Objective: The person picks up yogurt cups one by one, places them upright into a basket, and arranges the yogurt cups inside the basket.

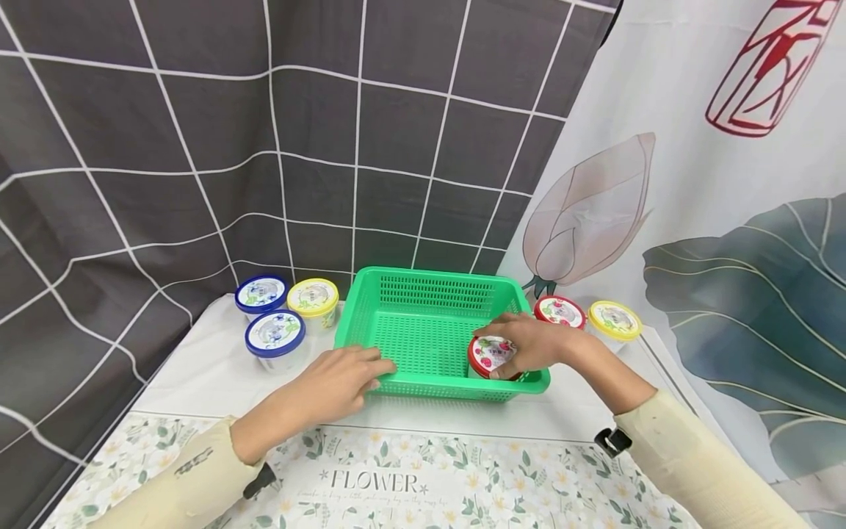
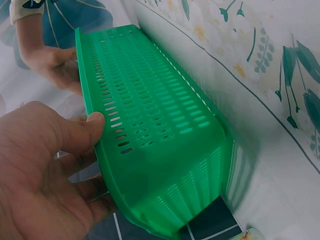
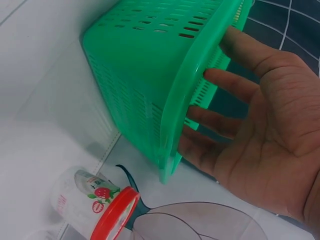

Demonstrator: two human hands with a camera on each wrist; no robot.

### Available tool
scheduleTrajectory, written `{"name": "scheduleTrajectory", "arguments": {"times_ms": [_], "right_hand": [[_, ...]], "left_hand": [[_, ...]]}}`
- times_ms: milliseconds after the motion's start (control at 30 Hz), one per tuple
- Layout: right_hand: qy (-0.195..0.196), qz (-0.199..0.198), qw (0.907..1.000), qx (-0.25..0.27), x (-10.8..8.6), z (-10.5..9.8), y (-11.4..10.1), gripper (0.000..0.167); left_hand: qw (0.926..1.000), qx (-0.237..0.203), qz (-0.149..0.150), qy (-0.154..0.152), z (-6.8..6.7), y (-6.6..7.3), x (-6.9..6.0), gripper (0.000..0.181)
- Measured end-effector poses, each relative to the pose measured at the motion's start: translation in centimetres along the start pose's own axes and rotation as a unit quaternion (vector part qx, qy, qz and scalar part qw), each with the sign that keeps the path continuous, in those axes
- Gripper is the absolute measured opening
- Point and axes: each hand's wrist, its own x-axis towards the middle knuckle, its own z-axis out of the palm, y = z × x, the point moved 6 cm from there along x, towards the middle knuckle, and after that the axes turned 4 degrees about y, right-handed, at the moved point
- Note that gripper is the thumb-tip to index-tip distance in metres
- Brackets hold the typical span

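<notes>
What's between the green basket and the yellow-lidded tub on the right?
A red-lidded tub stands between the green basket and the yellow-lidded tub, as the head view shows.

Basket (image 2: 160, 97), green, slotted; on white table (image 2: 270, 165), one corner near the table edge bordered by dark gridded cloth (image 2: 212, 222). Left hand (image 2: 45, 165): thumb outside basket rim, fingers behind it. Right hand (image 2: 55, 67): at rim's far end, fingertips hidden. Floral print (image 2: 270, 55): beyond a dark line along the table.
</notes>
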Motion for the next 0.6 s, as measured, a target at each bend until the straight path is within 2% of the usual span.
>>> {"name": "scheduleTrajectory", "arguments": {"times_ms": [267, 600], "right_hand": [[0.019, -0.008, 0.9998, 0.005, -0.31, -0.43, 0.03, 0.076], [0.029, -0.019, 0.9993, -0.014, -0.52, -1.00, 0.21, 0.074]], "left_hand": [[1.0000, -0.001, 0.000, 0.001, 0.01, -0.02, -0.04, 0.033], [1.0000, 0.000, 0.003, 0.004, -0.03, -0.02, -0.03, 0.032]]}}
